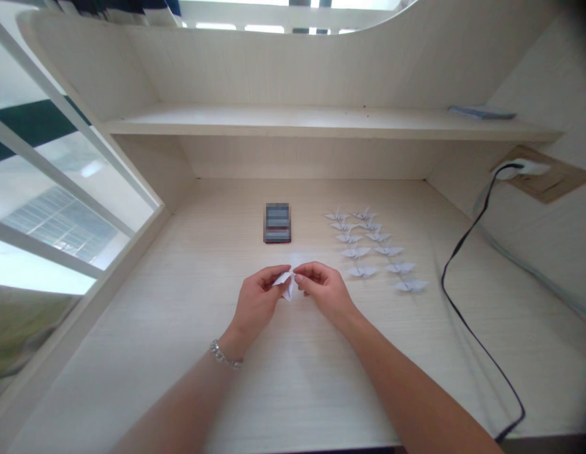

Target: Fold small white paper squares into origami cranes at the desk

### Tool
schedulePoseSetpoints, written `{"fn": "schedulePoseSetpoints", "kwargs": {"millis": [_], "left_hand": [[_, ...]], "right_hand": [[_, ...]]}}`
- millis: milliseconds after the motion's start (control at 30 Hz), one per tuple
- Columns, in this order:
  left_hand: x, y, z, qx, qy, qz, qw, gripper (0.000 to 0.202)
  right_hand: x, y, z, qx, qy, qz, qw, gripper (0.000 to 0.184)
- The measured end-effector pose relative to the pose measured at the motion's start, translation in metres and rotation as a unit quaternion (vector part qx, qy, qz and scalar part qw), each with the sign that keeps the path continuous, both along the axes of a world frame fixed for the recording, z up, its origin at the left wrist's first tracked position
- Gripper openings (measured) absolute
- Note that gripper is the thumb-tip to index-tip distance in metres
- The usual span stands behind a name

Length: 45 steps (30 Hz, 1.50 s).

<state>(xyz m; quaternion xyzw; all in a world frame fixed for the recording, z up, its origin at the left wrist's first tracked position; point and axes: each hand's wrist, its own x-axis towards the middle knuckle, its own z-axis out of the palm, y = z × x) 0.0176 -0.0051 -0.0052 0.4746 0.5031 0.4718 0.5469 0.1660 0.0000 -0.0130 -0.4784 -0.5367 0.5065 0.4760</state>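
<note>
Between my two hands, above the middle of the desk, is a small folded piece of white paper (pixel 287 289). My left hand (pixel 261 293) is closed, pinching it from the left with thumb and fingers; a silver bracelet (pixel 225 357) circles that wrist. On the other side my right hand (pixel 324 288) pinches the paper's right edge between thumb and forefinger. Several white paper cranes (pixel 361 272) stand in two rows on the desk to the right of my hands. Parts of the folded paper are hidden behind my fingers.
A small dark rectangular object (pixel 276 223), its face blurred, lies beyond my hands. A black cable (pixel 467 321) runs from the wall socket (pixel 548 173) down the desk's right side. Above the desk (pixel 146 353) is a shelf (pixel 274 120) with a flat thing (pixel 482 113) on it.
</note>
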Motion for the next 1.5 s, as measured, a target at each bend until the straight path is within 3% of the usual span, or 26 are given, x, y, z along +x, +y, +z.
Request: {"fn": "schedulePoseSetpoints", "kwargs": {"millis": [367, 700, 933, 1167, 1500], "left_hand": [[-0.0005, -0.0048, -0.0007, 0.098, 0.037, -0.004, 0.995, 0.028], [0.0012, -0.0083, 0.0021, 0.112, 0.036, -0.007, 0.993, 0.027], [-0.0001, -0.0041, -0.0017, 0.086, 0.020, -0.011, 0.996, 0.029], [-0.0017, 0.0003, -0.0027, 0.041, -0.008, 0.018, 0.999, 0.032], [-0.0011, 0.0000, -0.0042, 0.054, 0.017, 0.026, 0.998, 0.031]], "right_hand": [[-0.0022, -0.0023, 0.0020, 0.017, 0.024, -0.025, 0.999, 0.016], [-0.0030, -0.0045, 0.0034, 0.040, 0.046, -0.034, 0.998, 0.013], [-0.0041, -0.0010, 0.0007, -0.035, 0.094, -0.029, 0.995, 0.018], [-0.0083, -0.0029, 0.0050, -0.151, 0.108, 0.046, 0.981, 0.026], [-0.0068, -0.0034, 0.0002, -0.142, 0.067, 0.089, 0.984, 0.030]]}}
